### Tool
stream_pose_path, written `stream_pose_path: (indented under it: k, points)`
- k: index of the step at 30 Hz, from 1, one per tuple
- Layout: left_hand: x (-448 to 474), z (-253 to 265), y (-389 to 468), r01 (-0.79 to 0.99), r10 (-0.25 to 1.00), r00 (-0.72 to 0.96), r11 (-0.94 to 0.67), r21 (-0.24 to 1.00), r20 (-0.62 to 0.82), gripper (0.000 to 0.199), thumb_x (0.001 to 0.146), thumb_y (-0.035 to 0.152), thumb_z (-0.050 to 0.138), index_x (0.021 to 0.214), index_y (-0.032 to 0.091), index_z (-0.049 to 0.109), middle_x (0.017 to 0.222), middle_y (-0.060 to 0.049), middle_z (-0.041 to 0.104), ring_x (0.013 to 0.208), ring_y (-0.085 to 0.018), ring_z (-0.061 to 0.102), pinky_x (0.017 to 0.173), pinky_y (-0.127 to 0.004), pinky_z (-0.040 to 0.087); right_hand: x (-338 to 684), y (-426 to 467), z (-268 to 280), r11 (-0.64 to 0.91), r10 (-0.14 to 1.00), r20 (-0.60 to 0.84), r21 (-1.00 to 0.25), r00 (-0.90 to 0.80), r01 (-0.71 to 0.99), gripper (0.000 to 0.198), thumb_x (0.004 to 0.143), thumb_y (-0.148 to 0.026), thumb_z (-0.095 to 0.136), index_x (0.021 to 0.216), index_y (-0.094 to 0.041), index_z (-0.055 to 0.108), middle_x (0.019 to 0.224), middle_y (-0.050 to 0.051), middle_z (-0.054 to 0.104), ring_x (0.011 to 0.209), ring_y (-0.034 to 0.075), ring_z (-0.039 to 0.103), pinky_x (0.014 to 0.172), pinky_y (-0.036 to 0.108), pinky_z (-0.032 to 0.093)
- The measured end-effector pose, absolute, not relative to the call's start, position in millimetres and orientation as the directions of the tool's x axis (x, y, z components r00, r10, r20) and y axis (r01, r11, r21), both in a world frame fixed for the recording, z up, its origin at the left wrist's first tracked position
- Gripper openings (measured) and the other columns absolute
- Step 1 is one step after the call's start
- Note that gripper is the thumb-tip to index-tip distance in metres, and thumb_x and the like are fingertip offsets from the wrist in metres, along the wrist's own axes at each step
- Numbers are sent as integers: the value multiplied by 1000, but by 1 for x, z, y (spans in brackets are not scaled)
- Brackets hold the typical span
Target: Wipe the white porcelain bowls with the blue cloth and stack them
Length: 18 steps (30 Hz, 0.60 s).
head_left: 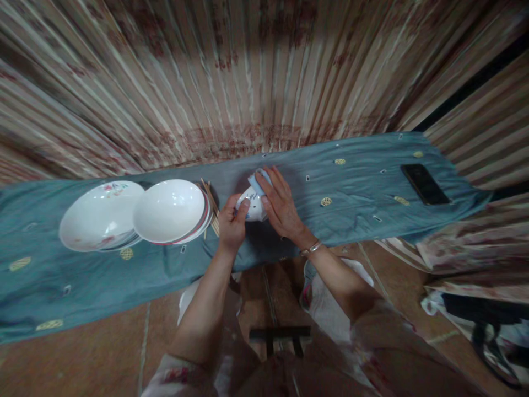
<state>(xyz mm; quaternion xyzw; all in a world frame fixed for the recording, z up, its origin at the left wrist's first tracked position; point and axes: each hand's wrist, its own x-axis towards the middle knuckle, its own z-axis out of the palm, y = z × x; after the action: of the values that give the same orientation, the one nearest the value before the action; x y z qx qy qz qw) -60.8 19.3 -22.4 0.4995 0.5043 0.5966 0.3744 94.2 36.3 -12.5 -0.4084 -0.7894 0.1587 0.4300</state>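
Over the desk, left grip clasped a bowl, right grip held a cloth against it; apparently wiping; next stroke likely called for steady left hold.

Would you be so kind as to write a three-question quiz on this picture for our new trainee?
1. Short answer: The left hand grips a small patterned bowl; what does the right hand hold against it?
2. True or false: A dark phone lies near the left end of the tablecloth, from the wearer's view.
3. Count: How many stacks of white dishes stand on the tablecloth?

Key:
1. A light-blue cloth.
2. False; it lies near the right end.
3. Two, both to the left of the hands.
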Motion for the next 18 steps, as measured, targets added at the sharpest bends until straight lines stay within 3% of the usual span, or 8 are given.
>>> stream_pose_path:
  k: [7,13,18]
  points:
    - [-62,-23,20,37,951,-234,-198,980,201,30,80,48,70,86,19,70,74,0,67,70,-14,58,67,-25,46,102,57,-31,531,845,510,-771,-158,352,58,104,-53,27,154,-26,40,162,3,40,154,20,27,130,43,16]
    - [-64,-22,18,31,952,-236,-195,980,197,27,81,45,71,84,19,71,70,2,64,66,-13,54,63,-23,43,105,76,-56,265,964,266,-962,-6,66,58,98,-59,42,141,-24,55,148,6,58,141,21,49,124,42,33]
    - [-65,-20,17,1,961,-223,-169,986,165,27,79,45,72,84,18,70,71,1,65,67,-13,55,63,-23,43,103,82,-71,133,991,130,-985,30,-108,52,96,-53,45,135,-24,60,142,6,63,133,23,58,118,44,42]
